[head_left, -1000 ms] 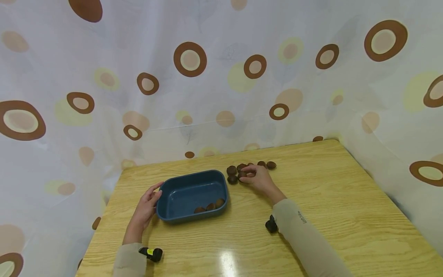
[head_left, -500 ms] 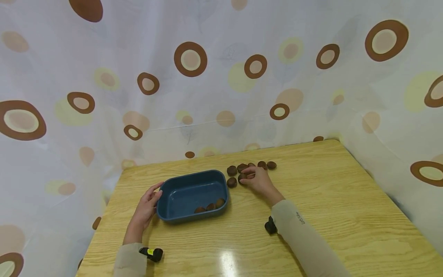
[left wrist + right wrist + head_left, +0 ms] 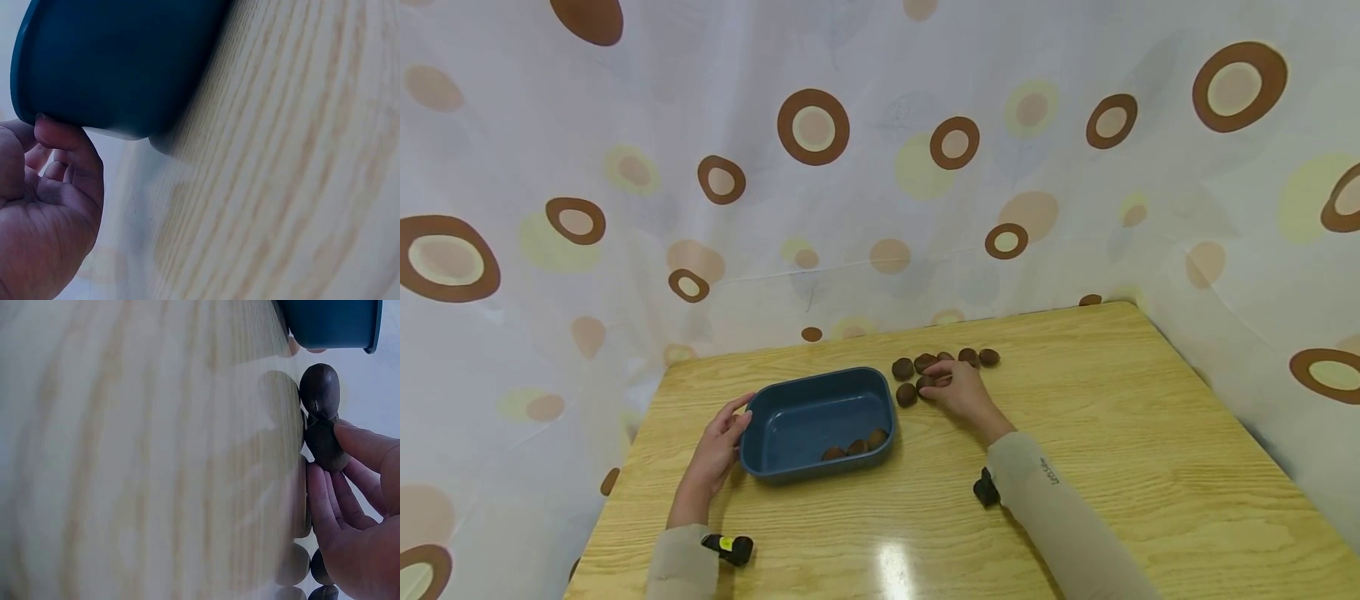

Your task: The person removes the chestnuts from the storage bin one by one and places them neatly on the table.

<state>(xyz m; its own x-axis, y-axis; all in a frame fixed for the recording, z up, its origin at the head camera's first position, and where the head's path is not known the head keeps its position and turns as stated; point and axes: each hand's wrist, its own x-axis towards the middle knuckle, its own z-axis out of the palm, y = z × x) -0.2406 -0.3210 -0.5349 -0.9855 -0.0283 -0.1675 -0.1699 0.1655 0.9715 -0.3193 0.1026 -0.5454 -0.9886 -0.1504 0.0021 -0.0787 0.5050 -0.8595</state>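
At the left end of the blue tub (image 3: 805, 467), the person's left hand (image 3: 713, 454) grips the rim, thumb on the near side and fingers round the outside. The tub stands upright on the pale wooden worktop (image 3: 1120, 433), and three chestnuts (image 3: 857, 447) lie in its near right corner.

Just to the right of the tub, the right hand (image 3: 961, 390) pinches a single dark chestnut (image 3: 325, 445) between thumb and fingers, low over the wood; I can't tell whether it is resting there. Another chestnut (image 3: 906, 394) sits just beside it, on the tub's side. Behind them a loose row of nuts (image 3: 902, 368) runs off to the right, partly hidden by the hand.

Both sleeves (image 3: 1060, 508) are beige, with a small black camera (image 3: 741, 550) at each wrist. A white curtain (image 3: 865, 208) with brown rings hangs behind the worktop.
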